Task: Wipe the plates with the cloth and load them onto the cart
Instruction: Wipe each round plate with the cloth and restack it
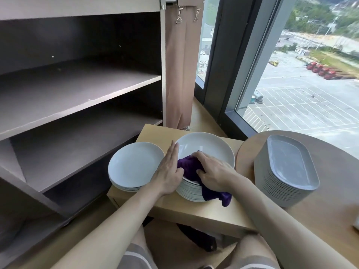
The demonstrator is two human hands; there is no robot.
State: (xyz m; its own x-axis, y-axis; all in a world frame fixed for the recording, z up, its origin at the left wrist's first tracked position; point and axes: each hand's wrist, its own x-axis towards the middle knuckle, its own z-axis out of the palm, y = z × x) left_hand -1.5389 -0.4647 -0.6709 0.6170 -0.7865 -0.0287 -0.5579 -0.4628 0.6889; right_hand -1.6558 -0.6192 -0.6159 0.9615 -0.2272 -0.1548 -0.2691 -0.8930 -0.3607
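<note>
Head view, mid-wipe. Grips purple cloth (pixel 189 166) bunched in R hand (pixel 215 171), fingers curled round it, pressing it into hollow of top plate (pixel 206 146) on tall stack (pixel 191 192). Cloth's loose tail draped over stack's near-right edge, down toward tabletop (pixel 194 212). Steadies same plate w/ L hand (pixel 171 171): flat, fingers straight and together, laid along plate's left rim, thumb against cloth, holding nothing.

Places, all taken from tall stack, itself mid-tabletop:
- Just left: shorter stack (pixel 136 166) of round plates, touching or nearly so; can't tell, gap hidden under L hand.
- Right, apart, on separate round table (pixel 330 220): pile of oval platters (pixel 287 167).
- Left and beyond: cart (pixel 77 98), open-fronted, middle and lower shelf boards facing this way.
- Beyond, to right: curtain (pixel 180 74) hung on cart's side, then window (pixel 291 84).

Relation that matters for next move, as a judgement: cart to left of tall stack, i.e. L hand's side. L hand already on that rim, nearer to shelves; R hand on side away from cart, busy w/ cloth. Round plate, so no long axis to line up, only needs keeping level between shelf boards. Probably: finish wipe, lift top plate by left rim, carry left over shorter stack to a shelf.

Risks: dragging next plate down along w/ it; clipping shorter stack en route; cloth tail snagging on stack edge.

Progress: early by look of it, w/ three piles all off cart.
</note>
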